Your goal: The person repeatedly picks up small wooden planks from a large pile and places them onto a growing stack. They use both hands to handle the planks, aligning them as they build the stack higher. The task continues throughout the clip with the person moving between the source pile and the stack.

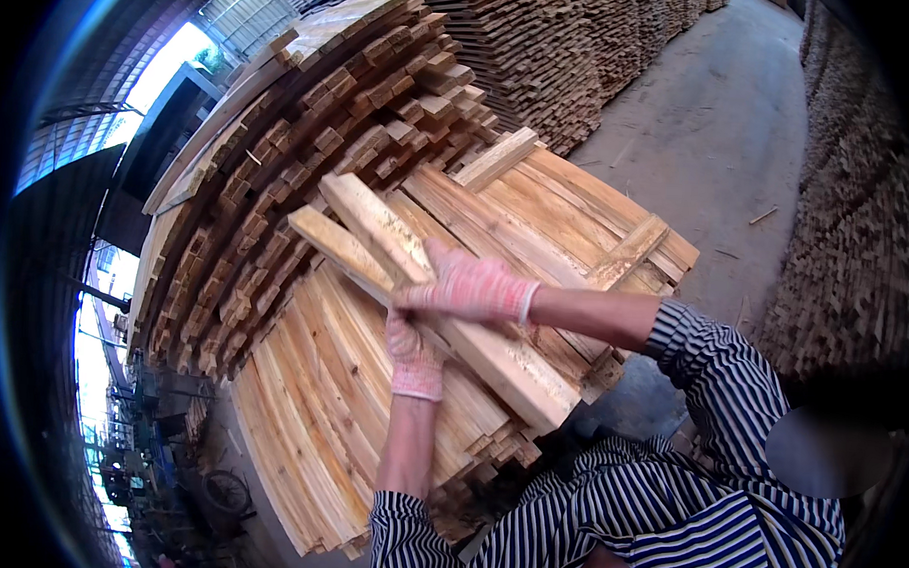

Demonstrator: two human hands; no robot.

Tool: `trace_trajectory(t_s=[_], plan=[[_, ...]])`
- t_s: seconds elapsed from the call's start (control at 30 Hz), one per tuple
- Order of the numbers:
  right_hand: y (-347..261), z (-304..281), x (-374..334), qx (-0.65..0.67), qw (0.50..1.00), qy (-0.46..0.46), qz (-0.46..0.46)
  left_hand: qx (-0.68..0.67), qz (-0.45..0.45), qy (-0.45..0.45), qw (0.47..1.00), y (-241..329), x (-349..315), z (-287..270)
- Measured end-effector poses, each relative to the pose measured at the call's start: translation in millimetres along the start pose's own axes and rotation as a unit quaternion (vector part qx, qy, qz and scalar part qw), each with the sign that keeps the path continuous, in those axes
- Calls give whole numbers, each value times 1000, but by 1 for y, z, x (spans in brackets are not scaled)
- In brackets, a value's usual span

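Both my hands wear pink-and-white knitted gloves. My right hand point(474, 285) is wrapped over the top of a thick, rough-edged wooden batten point(507, 371) that slants from upper left to lower right. Under and beside it, my left hand point(414, 358) is closed at a second wooden batten point(341, 245), whose far end spreads away to the left of the first. The grip of the left fingers is partly hidden by the right hand and the wood. Both battens are over a layer of flat boards point(321, 380) laid side by side.
Behind the boards rises a tall stack of battens point(329, 139) with ends sticking out. Two short crosspieces lie on the right-hand boards, one a near crosspiece point(628, 252). More timber piles point(553, 57) line the concrete aisle point(700, 122). A wheel point(225, 491) stands at lower left.
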State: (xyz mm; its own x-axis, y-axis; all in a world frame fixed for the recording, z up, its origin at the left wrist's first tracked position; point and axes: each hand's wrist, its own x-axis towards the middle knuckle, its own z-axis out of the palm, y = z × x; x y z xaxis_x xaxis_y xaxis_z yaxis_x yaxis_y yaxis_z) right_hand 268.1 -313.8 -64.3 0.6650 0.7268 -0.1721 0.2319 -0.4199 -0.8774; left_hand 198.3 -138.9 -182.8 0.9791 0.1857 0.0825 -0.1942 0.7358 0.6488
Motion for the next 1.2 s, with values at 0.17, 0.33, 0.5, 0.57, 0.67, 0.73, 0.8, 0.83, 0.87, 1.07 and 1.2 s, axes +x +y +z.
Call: trace_trajectory(t_s=[0.17, 0.33, 0.5, 0.57, 0.67, 0.73, 0.8, 0.83, 0.87, 1.07, 1.2], plan=[[5, -26, -29, 27, 996, 91, -4, 41, -89, 78, 992, -1, 11, 73], [82, -88, -11, 103, 992, 72, -9, 80, -94, 145, 982, -31, 26, 59], [134, -88, -3, -108, 990, 89, 15, 15, -167, 97, 981, -45, 43, 30], [163, -84, 3, -107, 989, 92, 37, 8, -189, 102, 977, -51, 44, 36], [171, -81, 3, 5, 996, 79, 30, 12, -185, 111, 976, -53, 40, 35], [183, -91, 3, 32, 995, 93, -3, 17, -174, 103, 979, -56, 39, 42], [168, -109, 5, -15, 993, 110, -25, 40, -141, 110, 983, -56, 39, 42], [156, -115, 1, -59, 987, 139, -52, 52, -125, 116, 984, -54, 39, 40], [129, -114, -2, -79, 992, 101, -19, 52, -124, 123, 983, -47, 34, 35], [95, -53, -16, -257, 959, 107, -49, 50, -159, 109, 980, -53, 41, 30], [87, -51, -22, -178, 980, 87, 12, 6, -116, 66, 991, -52, 30, 37]])
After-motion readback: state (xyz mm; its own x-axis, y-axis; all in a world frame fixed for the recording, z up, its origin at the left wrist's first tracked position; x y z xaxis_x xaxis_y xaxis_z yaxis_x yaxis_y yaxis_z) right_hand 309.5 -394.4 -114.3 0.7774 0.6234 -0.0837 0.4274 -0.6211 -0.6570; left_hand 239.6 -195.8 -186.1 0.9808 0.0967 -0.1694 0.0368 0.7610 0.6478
